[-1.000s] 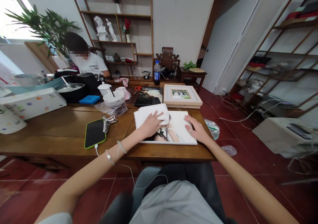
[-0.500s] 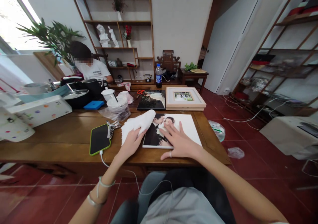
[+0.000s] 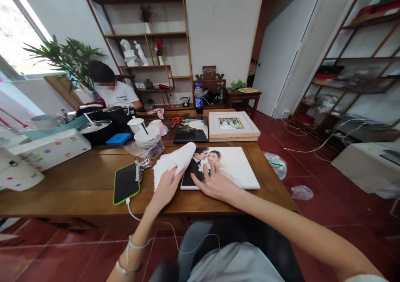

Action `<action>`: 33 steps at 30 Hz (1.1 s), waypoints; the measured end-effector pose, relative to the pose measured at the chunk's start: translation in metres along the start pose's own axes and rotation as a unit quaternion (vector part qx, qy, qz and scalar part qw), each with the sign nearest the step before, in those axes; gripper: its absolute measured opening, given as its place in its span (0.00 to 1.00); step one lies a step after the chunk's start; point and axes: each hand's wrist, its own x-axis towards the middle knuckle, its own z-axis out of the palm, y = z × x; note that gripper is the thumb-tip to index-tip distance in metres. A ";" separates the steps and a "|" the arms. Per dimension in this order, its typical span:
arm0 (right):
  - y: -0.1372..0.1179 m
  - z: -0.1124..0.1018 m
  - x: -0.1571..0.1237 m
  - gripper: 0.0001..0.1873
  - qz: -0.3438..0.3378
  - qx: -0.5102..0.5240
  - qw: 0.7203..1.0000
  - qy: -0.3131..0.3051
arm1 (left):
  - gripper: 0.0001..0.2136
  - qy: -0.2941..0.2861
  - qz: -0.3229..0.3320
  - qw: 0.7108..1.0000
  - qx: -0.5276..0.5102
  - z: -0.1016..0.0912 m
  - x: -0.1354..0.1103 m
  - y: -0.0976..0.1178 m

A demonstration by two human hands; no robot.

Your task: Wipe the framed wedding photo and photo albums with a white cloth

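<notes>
1. The white cloth point(image 3: 170, 162) is held by the left hand point(image 3: 166, 189), its fingers loosely closed and the edge nearest the wrist caught by thumb and fingers; the rest is spread on the table point(image 3: 78, 184) beyond the hand.
2. The right hand point(image 3: 217, 185) is opened, fingers spread, and nothing is grasped by it.
3. The photo panel point(image 3: 243, 167), printed with two people, is laid flat beneath the right hand; how firmly it is pressed cannot be told.
4. To the left of the left hand, a green-edged phone point(image 3: 126, 184) is placed with a white cable plugged in, and a crumpled silver wrapper point(image 3: 143, 167) is set at its right edge.
5. Beyond the right hand, past the panel, a dark photo print point(image 3: 190, 130) and a pale wooden frame point(image 3: 250, 128) are placed side by side.
</notes>
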 end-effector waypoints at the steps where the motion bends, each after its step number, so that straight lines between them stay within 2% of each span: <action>1: 0.000 -0.001 0.000 0.26 0.007 -0.004 1.000 -0.003 | 0.18 0.003 0.001 1.000 0.002 0.000 0.000 0.000; 6: 0.003 -0.002 -0.006 0.37 0.057 0.031 0.998 -0.010 | 0.17 0.012 0.001 1.000 0.002 0.000 -0.001 0.003; 10: 0.010 -0.010 -0.014 0.29 0.089 0.057 0.994 0.031 | 0.17 0.019 -0.002 1.000 0.003 0.000 -0.003 0.002; 12: 0.020 -0.023 -0.019 0.29 0.094 0.081 0.991 0.055 | 0.16 0.023 -0.002 1.000 0.003 0.001 -0.004 0.000; 15: 0.038 -0.054 -0.030 0.33 0.107 0.149 0.975 0.124 | 0.15 0.044 -0.011 0.999 0.008 0.003 -0.005 -0.002; 17: 0.048 -0.078 -0.039 0.33 0.137 0.208 0.949 0.195 | 0.15 0.052 -0.017 0.998 0.016 0.004 -0.006 -0.003; 19: 0.053 -0.101 -0.046 0.28 0.215 0.231 0.909 0.274 | 0.15 0.054 -0.018 0.998 0.022 0.006 -0.006 -0.004; 21: 0.057 -0.118 -0.049 0.19 0.320 0.218 0.838 0.385 | 0.15 0.061 -0.016 0.998 0.025 0.008 -0.006 -0.005; 22: 0.059 -0.125 -0.050 0.16 0.364 0.215 0.784 0.454 | 0.15 0.063 -0.013 0.998 0.027 0.008 -0.006 -0.005; 24: 0.062 -0.134 -0.050 0.16 0.396 0.251 0.652 0.596 | 0.15 0.065 -0.007 0.997 0.029 0.009 -0.006 -0.006; 26: 0.065 -0.137 -0.052 0.18 0.373 0.339 0.525 0.686 | 0.15 0.062 -0.003 0.997 0.034 0.009 -0.007 -0.006; 27: 0.065 -0.135 -0.054 0.19 0.363 0.386 0.472 0.705 | 0.15 0.062 -0.002 0.997 0.036 0.008 -0.007 -0.006; 29: 0.062 -0.128 -0.060 0.18 0.380 0.460 0.386 0.703 | 0.15 0.064 0.000 0.997 0.037 0.008 -0.007 -0.006; 31: 0.057 -0.114 -0.068 0.17 0.422 0.524 0.310 0.671 | 0.14 0.066 0.003 0.997 0.035 0.008 -0.007 -0.005; 33: 0.052 -0.096 -0.075 0.18 0.453 0.587 0.247 0.624 | 0.14 0.072 0.006 0.997 0.039 0.009 -0.007 -0.004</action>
